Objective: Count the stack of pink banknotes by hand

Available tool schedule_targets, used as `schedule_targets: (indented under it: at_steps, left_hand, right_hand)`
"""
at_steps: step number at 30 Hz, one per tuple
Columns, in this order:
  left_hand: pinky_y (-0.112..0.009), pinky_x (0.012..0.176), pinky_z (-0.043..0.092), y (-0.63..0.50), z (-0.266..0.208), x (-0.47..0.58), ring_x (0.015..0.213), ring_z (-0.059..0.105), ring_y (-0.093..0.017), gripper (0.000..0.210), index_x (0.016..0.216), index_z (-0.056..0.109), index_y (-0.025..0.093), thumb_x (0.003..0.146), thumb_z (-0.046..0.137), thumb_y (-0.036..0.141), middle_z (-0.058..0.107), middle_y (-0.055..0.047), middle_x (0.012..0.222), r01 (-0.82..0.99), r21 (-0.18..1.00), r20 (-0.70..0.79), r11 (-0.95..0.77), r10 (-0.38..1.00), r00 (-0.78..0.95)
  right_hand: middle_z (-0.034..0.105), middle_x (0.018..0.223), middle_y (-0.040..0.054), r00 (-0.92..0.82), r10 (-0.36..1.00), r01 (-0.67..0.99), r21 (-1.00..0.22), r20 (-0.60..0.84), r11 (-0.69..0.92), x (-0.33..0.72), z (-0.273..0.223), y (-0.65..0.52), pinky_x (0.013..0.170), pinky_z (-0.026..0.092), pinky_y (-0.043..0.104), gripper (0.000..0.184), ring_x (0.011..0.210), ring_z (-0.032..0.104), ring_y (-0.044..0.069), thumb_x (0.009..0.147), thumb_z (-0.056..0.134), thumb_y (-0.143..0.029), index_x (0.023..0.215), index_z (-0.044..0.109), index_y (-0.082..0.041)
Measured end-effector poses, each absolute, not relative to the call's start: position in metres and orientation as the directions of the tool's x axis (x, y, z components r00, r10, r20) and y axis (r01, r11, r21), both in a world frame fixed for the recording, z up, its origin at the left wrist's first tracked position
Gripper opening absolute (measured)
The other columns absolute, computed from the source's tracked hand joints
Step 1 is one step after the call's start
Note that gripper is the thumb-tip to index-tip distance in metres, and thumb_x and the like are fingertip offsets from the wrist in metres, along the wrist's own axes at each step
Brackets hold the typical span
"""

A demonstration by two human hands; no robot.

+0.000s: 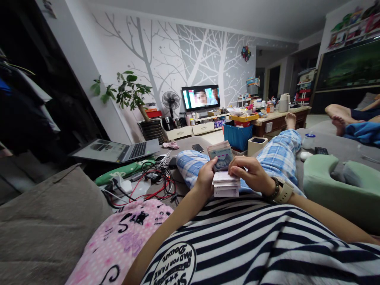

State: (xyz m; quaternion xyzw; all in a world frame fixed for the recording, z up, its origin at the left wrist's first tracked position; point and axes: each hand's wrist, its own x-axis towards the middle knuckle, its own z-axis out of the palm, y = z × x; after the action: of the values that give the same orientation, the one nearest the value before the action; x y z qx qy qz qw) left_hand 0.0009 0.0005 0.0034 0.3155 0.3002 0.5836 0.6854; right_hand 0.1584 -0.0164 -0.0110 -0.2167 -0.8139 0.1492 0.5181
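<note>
A stack of banknotes (222,155) is gripped in my left hand (207,173), thumb across its face and a portrait showing on the front note. The lower part of the stack bends toward me, its pale layered edges (226,184) hanging above my lap. My right hand (248,170) is closed, its fingertips pinching at the right side of the notes near the fold. A bracelet and a watch (284,192) sit on my right wrist. Both hands are over my legs in blue checked trousers (279,154).
At left lie an open laptop (139,149), tangled cables (160,180) and a pink cloth (130,233). A phone (197,148) lies just beyond my knee. On the right are a green neck pillow (323,186) and a remote (321,151). Another person's legs (344,114) rest at far right.
</note>
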Motion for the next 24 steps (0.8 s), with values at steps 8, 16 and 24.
schedule_targets:
  at_steps: [8, 16, 24]
  left_hand:
    - [-0.041, 0.088, 0.060, 0.003, -0.003, -0.002, 0.094, 0.076, -0.029, 0.014, 0.088, 0.076, 0.012, 0.083, 0.064, 0.013, 0.079, -0.009, 0.081, -0.583, 0.807, -0.024, 0.091, 0.992, 0.121]
    - [-0.035, 0.073, 0.058, 0.000, -0.005, -0.006, 0.065, 0.072, -0.023, 0.011, 0.082, 0.074, 0.012, 0.072, 0.072, 0.007, 0.072, -0.005, 0.063, -0.509, 0.858, 0.003, 0.065, 0.991, 0.132]
    - [-0.041, 0.087, 0.059, -0.002, -0.004, -0.005, 0.090, 0.076, -0.030, 0.023, 0.089, 0.076, 0.013, 0.067, 0.074, 0.007, 0.078, -0.006, 0.075, -0.559, 0.826, 0.043, 0.068, 0.982, 0.182]
  right_hand:
    - [0.052, 0.057, -0.0032, -0.183, 0.616, 0.384, -0.521, 0.766, 0.762, 0.155, -0.013, -0.016, 0.053, 0.031, 0.027, 0.034, 0.053, 0.040, 0.011, 0.084, 0.074, -0.044, 0.067, 0.056, -0.020]
    - [0.049, 0.053, -0.0030, -0.006, 0.741, 0.518, -0.632, 0.671, 0.577, 0.158, -0.015, -0.005, 0.050, 0.028, 0.028, 0.050, 0.053, 0.041, 0.012, 0.080, 0.072, -0.061, 0.061, 0.049, -0.022]
    - [0.053, 0.055, -0.0013, 0.075, 0.732, 0.542, -0.644, 0.678, 0.540, 0.162, -0.009, -0.003, 0.052, 0.031, 0.029, 0.050, 0.052, 0.044, 0.014, 0.083, 0.066, -0.066, 0.063, 0.050, -0.022]
